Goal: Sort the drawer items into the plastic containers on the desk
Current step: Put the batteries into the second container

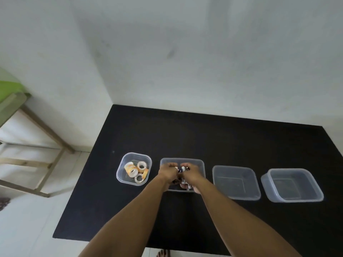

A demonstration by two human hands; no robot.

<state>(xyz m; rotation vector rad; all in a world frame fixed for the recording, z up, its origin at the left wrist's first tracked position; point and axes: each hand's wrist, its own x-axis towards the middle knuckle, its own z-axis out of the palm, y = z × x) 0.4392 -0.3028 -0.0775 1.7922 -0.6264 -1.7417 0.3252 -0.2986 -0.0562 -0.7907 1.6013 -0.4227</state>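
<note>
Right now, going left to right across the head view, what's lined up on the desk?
Tape-roll tub → tub under the left hand and right hand → first empty tub → second empty tub.

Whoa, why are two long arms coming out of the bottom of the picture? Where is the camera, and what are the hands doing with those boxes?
The camera sits on a person's head and looks down, so the arms are that person's own. There is only this one picture. In front is a black desk with four clear plastic boxes in a row. The leftmost container holds tape rolls. The left hand and right hand are both over the second container, fingers curled round small dark-and-white items that are too blurry to name. The third container and fourth container stand to the right.
</note>
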